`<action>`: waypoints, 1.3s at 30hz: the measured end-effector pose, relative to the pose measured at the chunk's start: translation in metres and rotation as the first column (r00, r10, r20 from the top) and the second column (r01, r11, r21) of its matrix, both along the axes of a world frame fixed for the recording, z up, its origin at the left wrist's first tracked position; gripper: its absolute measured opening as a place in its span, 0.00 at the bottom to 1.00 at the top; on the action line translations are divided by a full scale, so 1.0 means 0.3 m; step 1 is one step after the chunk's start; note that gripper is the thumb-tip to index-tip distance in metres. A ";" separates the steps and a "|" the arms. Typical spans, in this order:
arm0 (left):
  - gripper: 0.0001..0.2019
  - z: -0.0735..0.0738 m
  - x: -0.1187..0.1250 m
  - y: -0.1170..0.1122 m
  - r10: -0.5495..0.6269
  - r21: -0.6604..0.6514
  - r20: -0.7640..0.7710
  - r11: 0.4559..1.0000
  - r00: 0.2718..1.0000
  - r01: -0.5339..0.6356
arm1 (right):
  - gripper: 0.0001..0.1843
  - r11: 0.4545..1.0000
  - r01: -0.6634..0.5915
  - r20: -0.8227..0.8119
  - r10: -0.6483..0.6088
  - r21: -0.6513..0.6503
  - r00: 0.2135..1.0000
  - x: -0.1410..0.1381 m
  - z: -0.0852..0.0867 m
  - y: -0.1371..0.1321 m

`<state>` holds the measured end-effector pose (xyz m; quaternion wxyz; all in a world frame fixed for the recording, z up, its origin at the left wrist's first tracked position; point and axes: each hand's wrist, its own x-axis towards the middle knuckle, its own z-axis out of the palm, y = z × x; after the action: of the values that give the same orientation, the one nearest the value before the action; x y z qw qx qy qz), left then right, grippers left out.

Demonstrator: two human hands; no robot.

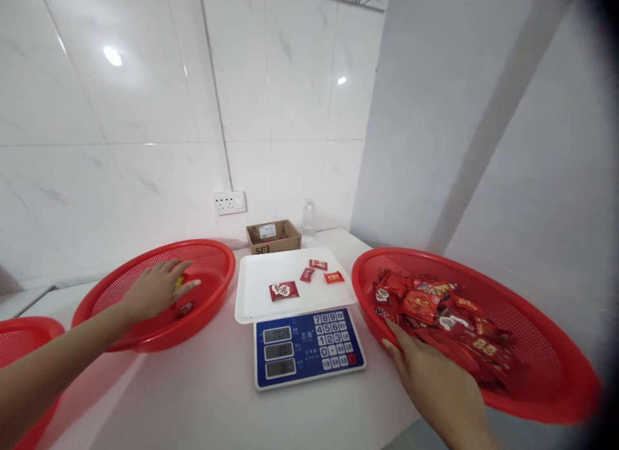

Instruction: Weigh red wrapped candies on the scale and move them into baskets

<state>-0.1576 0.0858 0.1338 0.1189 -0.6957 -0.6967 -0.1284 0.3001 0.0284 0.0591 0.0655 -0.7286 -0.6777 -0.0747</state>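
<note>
My left hand [153, 289] reaches into a red mesh basket [120, 260], its fingers stretched and apart. Just beyond the palm shows a small yellow packet [180, 281], partly hidden by the hand. A dark red wrapped piece [185, 309] lies on that basket's floor. At the right, my right hand [435, 382] grips the near-left rim of a larger red basket [556, 347], thumb outside the rim. Heaped in it are many red snack packets [449, 321]. Between the baskets stands a scale [309, 350] with a white tray [256, 273]; several red packets [284, 291] lie on the tray.
Behind the tray sit a cardboard box [274, 238] and a clear plastic bottle [308, 218] on the white table [193, 398]. Another red basket [33, 327] is cut off at the left edge. A tiled wall with a socket [229, 202] closes off the back.
</note>
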 end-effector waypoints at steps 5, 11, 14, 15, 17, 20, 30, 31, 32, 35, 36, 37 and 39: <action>0.31 -0.039 0.206 0.028 -0.286 -0.093 -0.009 0.954 0.958 0.284 | 0.22 0.999 -0.006 -0.010 0.007 0.032 1.000 0.001 -0.006 -0.001; 0.37 -0.124 0.548 0.150 -0.440 -0.307 0.219 0.816 0.871 0.490 | 0.21 0.998 -0.006 0.019 0.005 0.060 1.000 0.001 -0.006 -0.003; 0.42 -0.167 0.684 0.241 -0.430 -0.324 0.218 0.815 0.876 0.481 | 0.21 0.998 -0.009 0.034 0.007 0.064 0.999 0.004 -0.012 0.001; 0.43 -0.175 0.724 0.269 -0.425 -0.323 0.214 0.819 0.879 0.475 | 0.21 0.998 -0.015 0.040 0.013 0.065 0.999 0.004 -0.014 0.002; 0.44 -0.183 0.795 0.314 -0.425 -0.315 0.205 0.824 0.882 0.471 | 0.21 0.997 -0.023 0.049 0.019 0.070 0.999 0.005 -0.018 0.005; 0.39 -0.182 0.879 0.352 -0.452 -0.300 0.181 0.821 0.874 0.487 | 0.21 0.997 -0.018 0.048 0.015 0.069 0.999 0.005 -0.020 0.007; 0.18 -0.166 0.911 0.354 -0.475 -0.164 0.087 0.860 0.875 0.483 | 0.21 0.998 -0.015 0.036 0.013 0.054 0.999 0.004 -0.011 0.005; 0.18 -0.163 0.902 0.352 -0.472 -0.162 0.087 0.862 0.877 0.480 | 0.21 0.999 -0.012 0.038 0.010 0.049 0.999 0.003 -0.008 0.004; 0.17 -0.158 0.891 0.350 -0.466 -0.159 0.088 0.866 0.880 0.475 | 0.21 0.999 -0.012 0.040 0.010 0.044 0.999 0.001 -0.004 0.003; 0.15 -0.129 0.839 0.335 -0.436 -0.131 0.101 0.885 0.894 0.446 | 0.21 0.999 -0.008 0.038 0.006 0.042 0.999 -0.001 0.002 0.001; 0.15 -0.113 0.812 0.327 -0.420 -0.111 0.109 0.896 0.901 0.431 | 0.21 0.999 -0.006 0.034 0.005 0.039 0.999 -0.001 0.003 0.001; 0.15 -0.093 0.778 0.317 -0.403 -0.086 0.120 0.906 0.907 0.414 | 0.21 0.999 -0.005 0.032 0.004 0.036 0.999 -0.001 0.003 0.001; 0.16 -0.044 0.692 0.290 -0.365 -0.033 0.143 0.927 0.920 0.373 | 0.22 0.999 -0.003 0.033 0.002 0.033 0.999 0.000 0.002 0.001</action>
<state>0.0499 0.1728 0.1205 0.0247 -0.8075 -0.5630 -0.1744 0.3000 0.0286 0.0596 0.0665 -0.7252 -0.6783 -0.0976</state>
